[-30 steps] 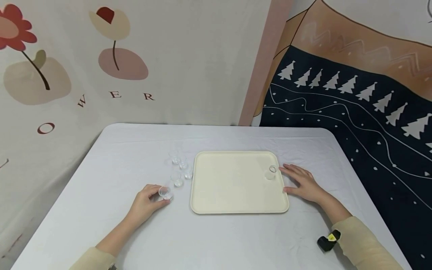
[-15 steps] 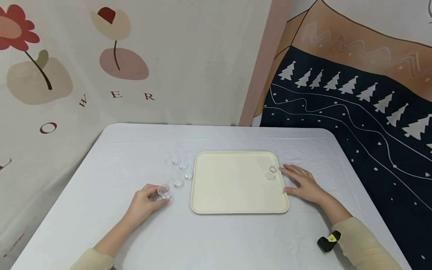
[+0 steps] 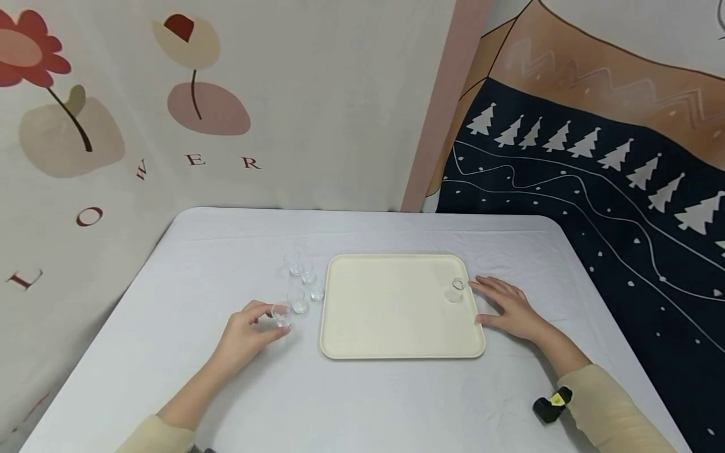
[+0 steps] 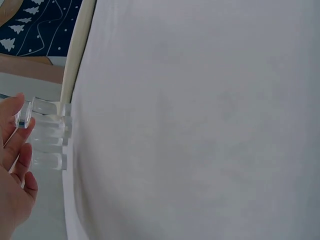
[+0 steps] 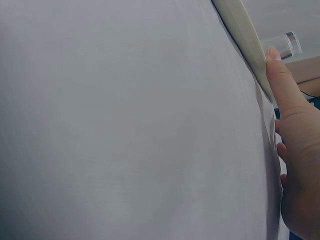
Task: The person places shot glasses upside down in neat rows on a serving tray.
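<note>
My left hand point(image 3: 240, 336) pinches a small clear shot glass point(image 3: 281, 314) between thumb and fingers, left of the tray. In the left wrist view this glass point(image 4: 24, 114) seems to be held off the tabletop. Close behind it stand several like glasses point(image 3: 299, 301), partly overlapping. The cream tray point(image 3: 391, 308) lies flat, and one clear glass point(image 3: 454, 291) stands on it near the right edge. My right hand point(image 3: 510, 309) rests at that edge with fingers spread, the thumb touching the rim; in the right wrist view its thumb point(image 5: 281, 77) lies against the tray side.
A white cloth point(image 3: 362, 402) covers the table. Behind it hangs a pale curtain with flower prints point(image 3: 340, 113), and at the right a dark cloth with white trees point(image 3: 566, 170). A black device point(image 3: 548, 408) is worn by the right sleeve.
The left hand has shifted slightly forward and right with its glass, closer to the standing glasses. My right hand and the tray have stayed put.
</note>
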